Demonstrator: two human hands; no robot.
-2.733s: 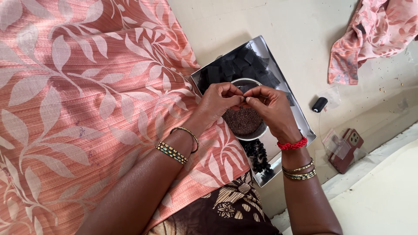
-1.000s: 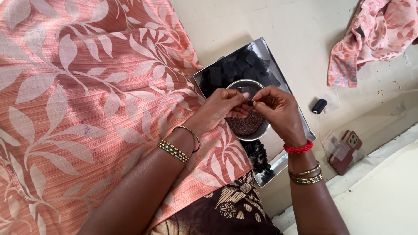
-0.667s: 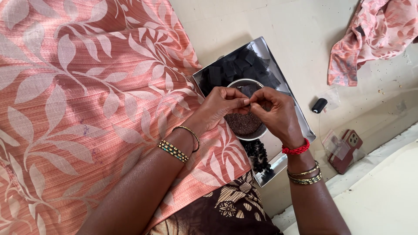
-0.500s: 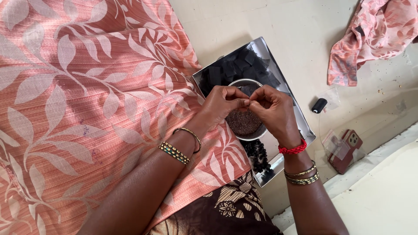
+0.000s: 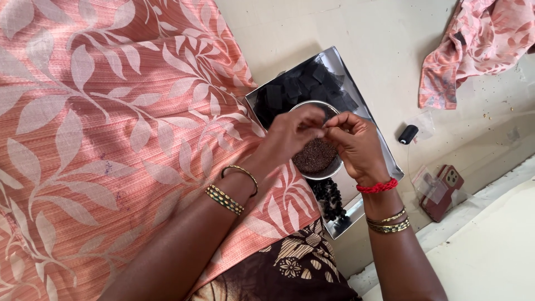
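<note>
Left hand [image 5: 292,134] & right hand [image 5: 356,142] meet fingertip to fingertip, pinched on sth too tiny to tell. Directly under fingers: small steel bowl [image 5: 317,159] w/ dark beads, on a steel tray [image 5: 379,147]. Black fabric squares [image 5: 301,89] beyond fingertips; black thread spool [image 5: 408,134] right of them, red phone [image 5: 443,192] near right wrist.
</note>
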